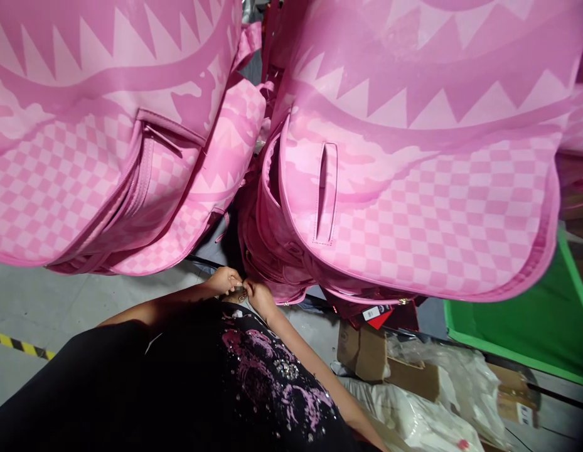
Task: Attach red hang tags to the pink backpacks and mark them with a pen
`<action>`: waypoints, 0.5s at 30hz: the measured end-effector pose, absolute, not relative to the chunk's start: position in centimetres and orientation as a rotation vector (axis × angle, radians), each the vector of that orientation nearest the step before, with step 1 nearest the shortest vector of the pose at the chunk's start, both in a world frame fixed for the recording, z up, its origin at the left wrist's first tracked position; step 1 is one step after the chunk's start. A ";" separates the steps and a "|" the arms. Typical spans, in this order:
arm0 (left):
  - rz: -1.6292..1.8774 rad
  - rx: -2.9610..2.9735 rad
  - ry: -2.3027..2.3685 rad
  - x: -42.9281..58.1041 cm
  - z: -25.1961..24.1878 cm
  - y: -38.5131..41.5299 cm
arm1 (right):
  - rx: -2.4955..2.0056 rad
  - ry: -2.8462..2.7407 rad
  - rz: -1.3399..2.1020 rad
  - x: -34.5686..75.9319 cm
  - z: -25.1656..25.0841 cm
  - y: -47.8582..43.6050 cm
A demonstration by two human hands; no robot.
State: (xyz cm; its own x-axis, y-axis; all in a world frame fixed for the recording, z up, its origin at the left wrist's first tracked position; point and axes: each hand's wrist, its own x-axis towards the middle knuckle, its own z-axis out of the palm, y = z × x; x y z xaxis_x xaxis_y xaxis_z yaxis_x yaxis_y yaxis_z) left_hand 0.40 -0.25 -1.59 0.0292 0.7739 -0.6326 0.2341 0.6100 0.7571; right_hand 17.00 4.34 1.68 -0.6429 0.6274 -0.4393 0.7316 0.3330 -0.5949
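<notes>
Two large pink backpacks printed with shark teeth and checks hang in front of me, one at the left (93, 144) and one at the right (413, 188). Below them, close to my dark sequinned shirt (253, 383), my left hand (224, 280) and my right hand (259, 295) meet with curled fingers. Between them they pinch a small metal piece (241, 292), too small to name. It sits just under the bottom edge of the right backpack.
Grey floor with a yellow-black hazard stripe (18, 344) lies at the left. At the lower right lie cardboard boxes (366, 355), white plastic bags (413, 414), a red tag (376, 314) and a green bin (531, 314).
</notes>
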 end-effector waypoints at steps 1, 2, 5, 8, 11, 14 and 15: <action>0.559 0.827 1.518 0.3 -1.6 -0.4 | 1.275 2.460 -1.240 17.0 1.6 4.3; 0.604 0.781 1.502 0.2 -1.7 -0.5 | 1.292 2.463 -1.278 17.1 1.4 4.4; 0.710 0.696 1.428 0.1 -1.7 -1.0 | 1.366 2.458 -1.395 17.2 1.0 4.5; 0.767 0.666 1.404 0.4 -2.0 -1.2 | 1.463 2.426 -1.510 17.4 0.7 4.8; 0.772 0.665 1.447 0.8 -2.7 -1.0 | 1.519 2.370 -1.624 17.6 0.4 4.9; 0.740 0.685 1.499 0.7 -3.3 -0.8 | 1.545 2.329 -1.700 17.7 0.2 4.8; 0.727 0.701 1.516 0.6 -3.4 -0.7 | 1.551 2.324 -1.715 17.7 0.1 4.7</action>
